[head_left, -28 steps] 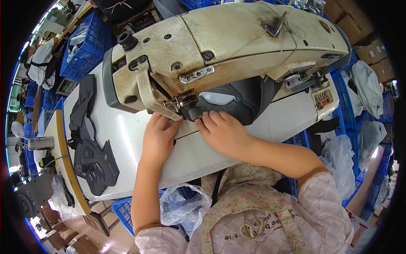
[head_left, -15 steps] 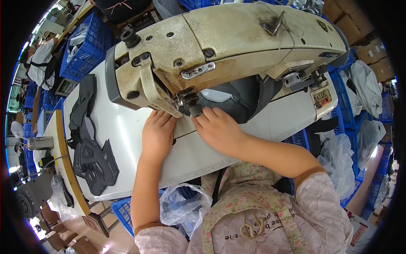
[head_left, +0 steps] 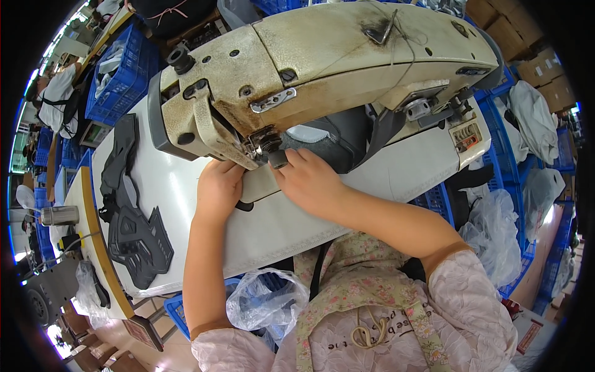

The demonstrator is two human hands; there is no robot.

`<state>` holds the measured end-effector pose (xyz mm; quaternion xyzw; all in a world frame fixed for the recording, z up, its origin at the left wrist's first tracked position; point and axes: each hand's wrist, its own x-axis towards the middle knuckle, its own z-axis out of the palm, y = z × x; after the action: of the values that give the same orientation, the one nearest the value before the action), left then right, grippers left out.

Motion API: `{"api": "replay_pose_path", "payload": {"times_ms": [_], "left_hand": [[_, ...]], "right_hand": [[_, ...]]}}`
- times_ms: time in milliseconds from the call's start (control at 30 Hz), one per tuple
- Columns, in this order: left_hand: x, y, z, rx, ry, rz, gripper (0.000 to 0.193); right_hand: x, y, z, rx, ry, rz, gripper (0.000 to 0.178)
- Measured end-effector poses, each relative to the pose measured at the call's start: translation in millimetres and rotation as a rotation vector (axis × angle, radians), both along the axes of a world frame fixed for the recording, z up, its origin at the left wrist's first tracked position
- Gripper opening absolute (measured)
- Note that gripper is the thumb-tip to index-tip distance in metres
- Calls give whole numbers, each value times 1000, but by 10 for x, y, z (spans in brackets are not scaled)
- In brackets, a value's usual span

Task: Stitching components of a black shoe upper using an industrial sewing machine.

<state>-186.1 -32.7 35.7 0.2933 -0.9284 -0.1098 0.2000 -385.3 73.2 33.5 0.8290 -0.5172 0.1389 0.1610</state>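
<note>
A worn cream sewing machine (head_left: 347,68) spans the white table, its needle area just ahead of both hands. Under its arm bulges a black leather-like workpiece (head_left: 344,141) with a pale patch on top. My left hand (head_left: 218,189) is closed left of the needle, its fingertips partly hidden beneath the machine head; what they hold does not show. By its wrist side, a small dark tab (head_left: 245,206) pokes out. My right hand (head_left: 308,185) has its fingers bent and pressed on the workpiece's near edge, just right of the needle.
Dark grey cut pieces (head_left: 139,239) lie along the table's left side. A blue crate (head_left: 124,77) stands beyond them. Clear plastic bagging (head_left: 268,302) sits in a blue basket at the near edge. At the right are more plastic bags (head_left: 496,232) and a small parts tray (head_left: 469,137).
Both hands and the machine appear a little farther left as the view shifts. More of the dark tab beside my left hand shows. Both hands stay near the needle.
</note>
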Motion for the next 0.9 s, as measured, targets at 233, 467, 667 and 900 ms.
{"api": "replay_pose_path", "payload": {"times_ms": [233,467,667,900], "left_hand": [[17,-110,-35,-22,22,-13,36],[24,-163,-85,12,25,37,32],[25,-188,-141,-33,83,16,27],[13,-167,-184,-89,120,36,18]], "right_hand": [[21,-61,-34,-4,-28,-14,22],[8,-111,-58,-46,-81,-24,22],[20,-121,-90,-35,-113,-32,21],[20,-114,-132,-8,-96,-16,20]]}}
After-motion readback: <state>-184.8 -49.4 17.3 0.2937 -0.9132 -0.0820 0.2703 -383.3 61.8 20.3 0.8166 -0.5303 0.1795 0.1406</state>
